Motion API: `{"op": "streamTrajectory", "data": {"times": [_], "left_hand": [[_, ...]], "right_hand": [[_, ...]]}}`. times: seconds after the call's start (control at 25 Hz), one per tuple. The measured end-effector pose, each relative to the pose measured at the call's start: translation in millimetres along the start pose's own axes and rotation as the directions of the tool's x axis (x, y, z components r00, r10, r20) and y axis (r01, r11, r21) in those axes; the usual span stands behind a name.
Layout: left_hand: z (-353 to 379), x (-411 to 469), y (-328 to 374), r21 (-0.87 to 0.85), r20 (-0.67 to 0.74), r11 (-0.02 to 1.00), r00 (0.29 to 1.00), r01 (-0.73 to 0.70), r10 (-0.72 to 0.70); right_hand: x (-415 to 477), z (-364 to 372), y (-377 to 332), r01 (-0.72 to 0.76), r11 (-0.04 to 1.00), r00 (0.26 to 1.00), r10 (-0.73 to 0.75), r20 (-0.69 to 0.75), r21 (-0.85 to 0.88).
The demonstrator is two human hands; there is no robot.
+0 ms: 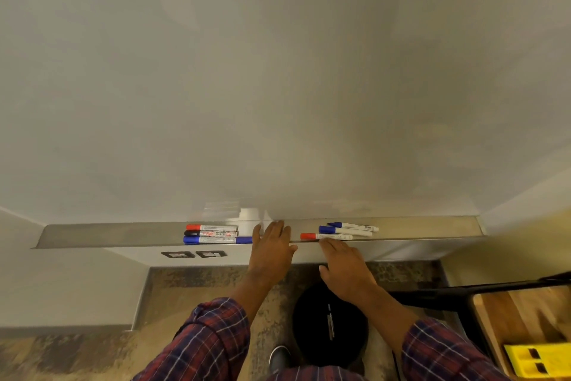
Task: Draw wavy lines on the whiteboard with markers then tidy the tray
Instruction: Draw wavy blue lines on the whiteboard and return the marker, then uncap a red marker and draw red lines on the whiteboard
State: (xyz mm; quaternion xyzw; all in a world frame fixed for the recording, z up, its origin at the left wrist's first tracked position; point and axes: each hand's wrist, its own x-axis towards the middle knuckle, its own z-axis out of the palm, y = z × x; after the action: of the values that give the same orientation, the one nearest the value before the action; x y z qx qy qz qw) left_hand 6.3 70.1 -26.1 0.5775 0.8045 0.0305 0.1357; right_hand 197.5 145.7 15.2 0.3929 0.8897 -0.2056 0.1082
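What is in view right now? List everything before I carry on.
whiteboard: one, white, no lines visible, fills the upper view
tray: one, grey metal, along the board's lower edge
left markers: three, red, black and blue caps, side by side on the tray
right markers: three, two blue caps and one red, on the tray
wall plates: two, black, below the tray
round object: one, black, on the floor
table: one, wood with black frame, lower right
yellow block: one, on the table
left hand: fingers straight over the tray's front edge
right hand: fingertips by the right red-capped marker
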Motion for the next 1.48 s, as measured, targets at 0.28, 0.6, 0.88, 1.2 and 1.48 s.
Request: {"op": "streamTrajectory", "data": {"times": [0.28,0.6,0.88,1.2,1.48], "left_hand": [[-3.5,-1.5,3.3,0.055,0.062,0.998,0.998,0.007,-0.010],[-9.9,-7.9,11.8,0.102,0.152,0.995,0.988,0.016,-0.032],[-16.3,-6.5,15.2,0.148,0.205,0.989,0.978,0.008,-0.039],[-21.4,-6.7,16.6,0.157,0.244,0.988,0.969,-0.006,-0.033],[-29.8,-1.4,10.4,0.129,0.230,0.992,0.973,-0.011,-0.019]], "right_hand": [[19.6,-9.7,16.8,-0.013,0.989,1.000,0.010,-0.023,-0.146],[40.5,-4.5,14.8,0.097,0.948,0.995,-0.099,0.009,-0.302],[53.0,-8.4,10.1,0.113,0.939,0.990,-0.132,-0.039,-0.325],[58.1,-11.8,10.2,0.177,0.936,0.979,-0.201,-0.046,-0.305],[50.8,-13.8,11.2,0.166,0.949,0.976,-0.197,-0.092,-0.269]]}}
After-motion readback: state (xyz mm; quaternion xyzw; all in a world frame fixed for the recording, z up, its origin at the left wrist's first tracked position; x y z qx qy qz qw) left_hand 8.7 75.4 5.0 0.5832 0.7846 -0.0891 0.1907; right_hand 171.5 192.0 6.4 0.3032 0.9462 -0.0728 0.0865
